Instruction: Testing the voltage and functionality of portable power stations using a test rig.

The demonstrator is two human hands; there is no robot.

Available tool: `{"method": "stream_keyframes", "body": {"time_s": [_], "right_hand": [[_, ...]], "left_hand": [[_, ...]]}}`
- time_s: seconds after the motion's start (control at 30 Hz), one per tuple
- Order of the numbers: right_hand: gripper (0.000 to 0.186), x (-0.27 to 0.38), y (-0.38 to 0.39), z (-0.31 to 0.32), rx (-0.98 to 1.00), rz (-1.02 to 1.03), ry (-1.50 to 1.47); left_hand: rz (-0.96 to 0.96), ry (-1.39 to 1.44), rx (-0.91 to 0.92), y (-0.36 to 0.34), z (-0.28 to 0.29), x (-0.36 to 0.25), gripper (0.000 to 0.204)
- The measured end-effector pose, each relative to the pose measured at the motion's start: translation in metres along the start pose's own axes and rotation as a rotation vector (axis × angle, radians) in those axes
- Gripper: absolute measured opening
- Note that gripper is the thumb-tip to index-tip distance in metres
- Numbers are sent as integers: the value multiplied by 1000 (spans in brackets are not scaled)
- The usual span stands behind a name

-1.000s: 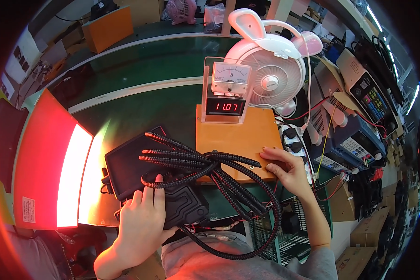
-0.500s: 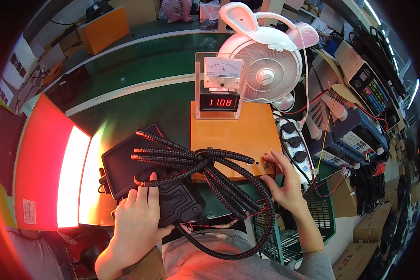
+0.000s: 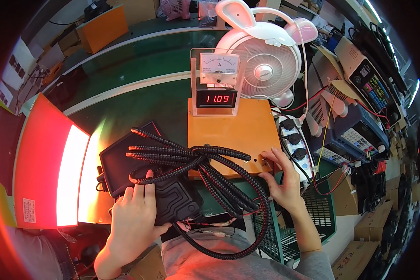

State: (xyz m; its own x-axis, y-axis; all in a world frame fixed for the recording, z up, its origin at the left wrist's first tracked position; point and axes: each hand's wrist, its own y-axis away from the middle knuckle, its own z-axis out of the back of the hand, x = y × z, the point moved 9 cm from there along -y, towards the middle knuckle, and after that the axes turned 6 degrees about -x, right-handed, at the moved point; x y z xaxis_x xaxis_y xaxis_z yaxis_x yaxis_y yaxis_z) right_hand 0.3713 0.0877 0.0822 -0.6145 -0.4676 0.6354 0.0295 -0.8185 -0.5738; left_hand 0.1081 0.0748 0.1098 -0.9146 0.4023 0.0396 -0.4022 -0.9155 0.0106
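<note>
My left hand (image 3: pixel 133 217) grips a black ridged housing (image 3: pixel 175 196), index finger stretched over its top beside a loose coil of black corrugated tube (image 3: pixel 214 165). Under the tube is a black flat-topped case (image 3: pixel 121 154). My right hand (image 3: pixel 284 184) has its fingers curled and apart at the front-right corner of an orange metal box (image 3: pixel 228 133), touching near a small fitting (image 3: pixel 264 161). A clear stand on that box carries an analogue meter (image 3: pixel 219 65) and a red digital display (image 3: pixel 217 99). A curved panel (image 3: pixel 72 172) glows red and white at the left.
A white rabbit-eared fan (image 3: pixel 266 74) stands behind the meters. To the right are a power strip (image 3: pixel 294 154), blue instruments (image 3: pixel 347 130) with wires, and a light-coloured instrument (image 3: pixel 366 79). A green crate (image 3: pixel 317 224) is below the bench edge. An orange panel (image 3: pixel 102 28) stands at the back.
The view has shifted slightly, moving the scene up and left. My right fingers have curled more at the box's corner, by the small fitting. The red display's reading has changed slightly.
</note>
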Motion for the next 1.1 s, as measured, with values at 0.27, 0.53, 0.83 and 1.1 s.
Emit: {"method": "stream_keyframes", "body": {"time_s": [0.27, 0.53, 0.83, 1.1], "right_hand": [[65, 18, -2, 3, -13, 136, 114], [68, 24, -11, -8, 89, 68, 35], [61, 34, -19, -26, 173, 107, 80], [61, 25, -18, -31, 208, 38, 57]], "left_hand": [[-6, -1, -20, 0, 0, 1, 105], [-7, -5, -48, 4, 3, 1, 103], [-15, -29, -10, 2, -3, 3, 103], [-13, -30, -8, 2, -4, 2, 102]]}}
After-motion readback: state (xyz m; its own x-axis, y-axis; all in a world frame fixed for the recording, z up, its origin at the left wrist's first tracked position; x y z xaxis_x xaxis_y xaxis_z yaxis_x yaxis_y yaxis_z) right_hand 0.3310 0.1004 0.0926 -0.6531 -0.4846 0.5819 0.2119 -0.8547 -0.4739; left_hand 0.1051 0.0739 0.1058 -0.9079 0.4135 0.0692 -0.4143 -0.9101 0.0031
